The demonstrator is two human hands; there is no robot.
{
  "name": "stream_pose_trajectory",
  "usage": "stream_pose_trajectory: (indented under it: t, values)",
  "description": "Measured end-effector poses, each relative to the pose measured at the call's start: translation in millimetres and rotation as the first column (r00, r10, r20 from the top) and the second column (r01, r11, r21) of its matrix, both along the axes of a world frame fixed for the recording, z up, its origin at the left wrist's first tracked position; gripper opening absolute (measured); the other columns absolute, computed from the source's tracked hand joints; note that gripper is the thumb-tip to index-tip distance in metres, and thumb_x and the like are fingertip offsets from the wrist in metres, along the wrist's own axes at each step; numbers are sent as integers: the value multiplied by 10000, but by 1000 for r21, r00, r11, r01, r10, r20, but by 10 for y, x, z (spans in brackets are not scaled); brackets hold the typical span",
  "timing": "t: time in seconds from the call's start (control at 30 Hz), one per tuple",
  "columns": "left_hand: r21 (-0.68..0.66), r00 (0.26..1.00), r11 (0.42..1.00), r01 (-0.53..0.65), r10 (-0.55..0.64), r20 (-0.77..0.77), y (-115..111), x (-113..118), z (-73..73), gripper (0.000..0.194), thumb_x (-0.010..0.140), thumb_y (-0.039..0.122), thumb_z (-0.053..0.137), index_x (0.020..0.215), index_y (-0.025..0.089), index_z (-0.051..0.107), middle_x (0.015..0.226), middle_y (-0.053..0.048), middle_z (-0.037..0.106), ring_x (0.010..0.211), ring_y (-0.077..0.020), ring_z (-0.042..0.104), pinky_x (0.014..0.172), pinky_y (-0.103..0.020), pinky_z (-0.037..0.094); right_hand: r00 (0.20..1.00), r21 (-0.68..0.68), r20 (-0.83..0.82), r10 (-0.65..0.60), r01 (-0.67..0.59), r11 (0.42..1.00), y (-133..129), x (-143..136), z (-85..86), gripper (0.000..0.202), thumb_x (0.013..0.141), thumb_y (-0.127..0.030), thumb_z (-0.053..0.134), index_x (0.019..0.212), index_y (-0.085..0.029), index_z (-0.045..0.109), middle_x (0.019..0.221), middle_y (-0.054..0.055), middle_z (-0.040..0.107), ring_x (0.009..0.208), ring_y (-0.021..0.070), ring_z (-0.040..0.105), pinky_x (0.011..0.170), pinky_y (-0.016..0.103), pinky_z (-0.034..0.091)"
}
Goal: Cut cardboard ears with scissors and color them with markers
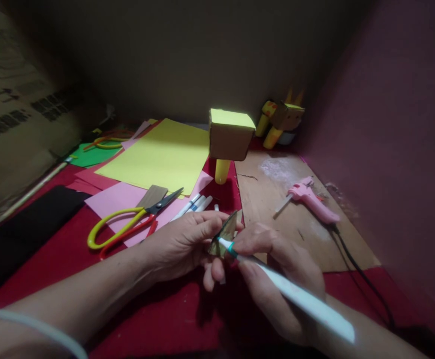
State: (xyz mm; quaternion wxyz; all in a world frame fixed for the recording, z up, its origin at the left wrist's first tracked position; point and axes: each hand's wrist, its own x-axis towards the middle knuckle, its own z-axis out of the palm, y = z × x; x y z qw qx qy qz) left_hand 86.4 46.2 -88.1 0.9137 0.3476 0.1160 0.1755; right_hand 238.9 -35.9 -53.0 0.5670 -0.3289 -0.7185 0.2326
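Note:
Between the thumb and fingers of my left hand (191,242) is a small pointed piece of cardboard (228,234), coloured greenish-brown. My right hand (281,274) grips a white marker pen (300,294) with a green band, its tip touching the lower part of the cardboard piece. Just beyond my left hand lie several white marker pens (198,202). A pair of scissors (127,229) with yellow and red handles rests half open to the left, across pink paper. The far side of the cardboard piece is hidden.
Yellow paper sheets (161,154) lie behind the scissors. A cardboard box on a yellow tube (230,134) stands at the centre. A pink glue gun (311,197) with a black cord lies on a board (262,189). A cardboard animal figure (287,119) stands by the purple wall.

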Motion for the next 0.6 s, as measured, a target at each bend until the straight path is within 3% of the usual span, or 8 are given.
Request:
stream_pose_trajectory:
  t: [0.6]
  values:
    - [5,1000,1000,2,-2,-13,7,-1,-3,302,893,384,530,930,103,636,618,-59,687,468,-142,663,406,-193,540,999,-11,35,30,-30,999,-18,41,-7,253,789,-18,504,975,-177,566,732,46,701,701,182,646,695,351,531]
